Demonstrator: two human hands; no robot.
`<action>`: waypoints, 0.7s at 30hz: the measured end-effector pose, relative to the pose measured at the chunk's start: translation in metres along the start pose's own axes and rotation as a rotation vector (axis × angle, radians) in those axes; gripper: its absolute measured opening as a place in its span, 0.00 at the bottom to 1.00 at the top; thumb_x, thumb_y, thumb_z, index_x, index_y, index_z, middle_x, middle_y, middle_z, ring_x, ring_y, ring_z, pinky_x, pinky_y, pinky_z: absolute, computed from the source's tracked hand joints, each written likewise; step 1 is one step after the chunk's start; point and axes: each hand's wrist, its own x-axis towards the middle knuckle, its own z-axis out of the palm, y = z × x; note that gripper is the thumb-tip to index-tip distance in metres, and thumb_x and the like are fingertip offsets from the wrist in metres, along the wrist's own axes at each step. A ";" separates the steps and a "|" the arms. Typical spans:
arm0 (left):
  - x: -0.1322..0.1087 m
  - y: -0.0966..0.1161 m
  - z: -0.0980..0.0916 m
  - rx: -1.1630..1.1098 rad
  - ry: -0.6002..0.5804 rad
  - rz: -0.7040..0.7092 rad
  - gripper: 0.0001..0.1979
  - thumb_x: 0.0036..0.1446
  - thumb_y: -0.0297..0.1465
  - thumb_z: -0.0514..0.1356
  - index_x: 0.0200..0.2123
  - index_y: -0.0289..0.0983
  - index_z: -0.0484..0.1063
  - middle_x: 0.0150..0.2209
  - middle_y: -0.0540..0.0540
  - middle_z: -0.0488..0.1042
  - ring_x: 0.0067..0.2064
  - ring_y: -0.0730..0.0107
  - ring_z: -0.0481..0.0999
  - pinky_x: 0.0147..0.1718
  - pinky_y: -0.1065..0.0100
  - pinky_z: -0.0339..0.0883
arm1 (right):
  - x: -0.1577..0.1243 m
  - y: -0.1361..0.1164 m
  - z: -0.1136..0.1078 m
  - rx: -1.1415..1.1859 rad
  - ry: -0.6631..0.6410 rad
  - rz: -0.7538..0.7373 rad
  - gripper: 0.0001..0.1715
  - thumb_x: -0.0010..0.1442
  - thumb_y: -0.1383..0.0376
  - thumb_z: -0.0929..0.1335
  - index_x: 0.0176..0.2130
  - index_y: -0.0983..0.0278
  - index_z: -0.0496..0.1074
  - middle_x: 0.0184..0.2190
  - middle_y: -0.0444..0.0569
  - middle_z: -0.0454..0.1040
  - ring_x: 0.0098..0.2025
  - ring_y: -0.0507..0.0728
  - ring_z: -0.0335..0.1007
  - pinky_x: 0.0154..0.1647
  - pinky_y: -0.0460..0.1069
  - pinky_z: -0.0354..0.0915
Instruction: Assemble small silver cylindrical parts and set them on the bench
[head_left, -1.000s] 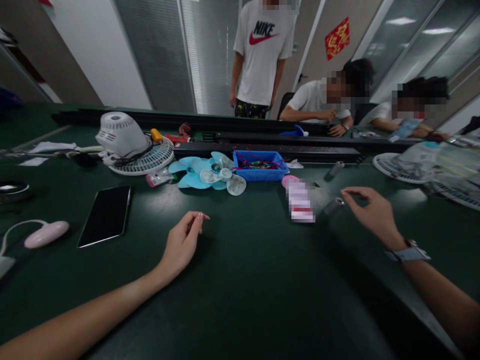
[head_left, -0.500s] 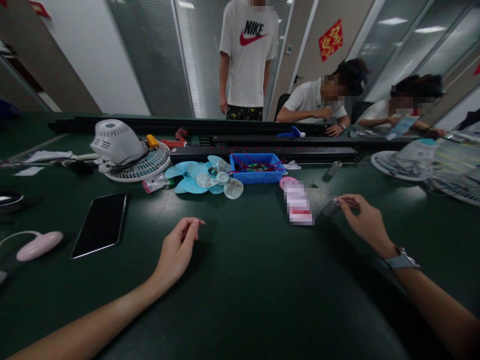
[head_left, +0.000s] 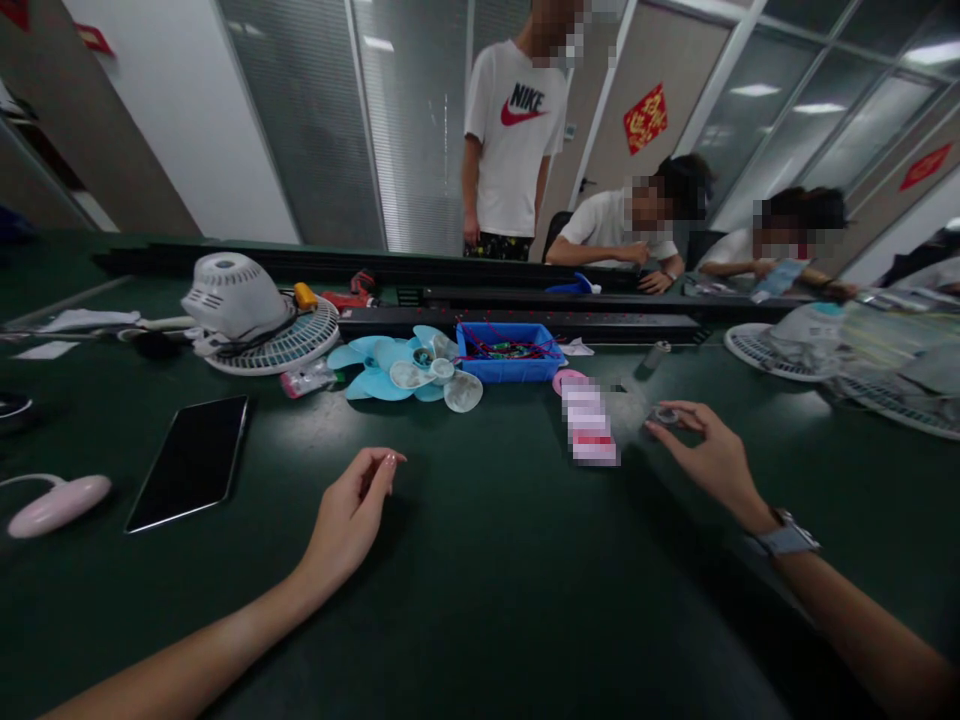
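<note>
Between the thumb and forefinger of my right hand (head_left: 705,455) is a small grey cylinder (head_left: 664,415), its round end turned towards me. A similar grey cylinder (head_left: 652,359) stands on the table just beyond. To the left of my right hand lies a pink and white strip (head_left: 590,425), blurred out, with a pink ring (head_left: 570,380) at its far end. My left hand (head_left: 352,515) rests over the table with its fingers curled and the thumb pressed to them; nothing shows in it. Light blue fan blades (head_left: 382,365) lie beyond the left hand.
A blue bin (head_left: 517,368) holds red wires and green boards. Fan parts (head_left: 240,300) stand at left, more fan guards (head_left: 765,355) at right. A black tablet (head_left: 191,460) lies left, near a pink oval object (head_left: 60,505). Long black rails cross behind; several people are beyond.
My right hand has turned the grey cylinder, so its round end now faces me more. The left hand keeps its curled pose. The whole view has shifted slightly.
</note>
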 end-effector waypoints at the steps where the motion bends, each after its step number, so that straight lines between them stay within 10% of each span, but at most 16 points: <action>1: 0.000 0.000 0.000 0.003 -0.006 -0.003 0.17 0.64 0.45 0.51 0.43 0.39 0.69 0.28 0.52 0.65 0.30 0.68 0.68 0.30 0.69 0.61 | 0.004 -0.017 -0.001 0.001 0.009 -0.042 0.27 0.54 0.51 0.71 0.49 0.63 0.70 0.43 0.55 0.77 0.43 0.62 0.77 0.47 0.58 0.71; 9: -0.005 0.011 -0.002 0.026 -0.064 0.056 0.17 0.63 0.44 0.53 0.47 0.39 0.70 0.31 0.50 0.71 0.31 0.68 0.70 0.30 0.69 0.64 | -0.025 -0.168 0.055 0.403 -0.441 -0.347 0.19 0.59 0.59 0.70 0.50 0.58 0.71 0.53 0.49 0.71 0.54 0.58 0.70 0.55 0.55 0.68; 21: -0.003 0.029 0.015 0.138 -0.193 0.387 0.10 0.59 0.38 0.61 0.43 0.50 0.80 0.42 0.46 0.72 0.46 0.61 0.70 0.45 0.60 0.67 | -0.060 -0.188 0.102 0.747 -0.697 -0.215 0.36 0.54 0.60 0.74 0.58 0.56 0.59 0.47 0.45 0.76 0.50 0.56 0.73 0.53 0.54 0.68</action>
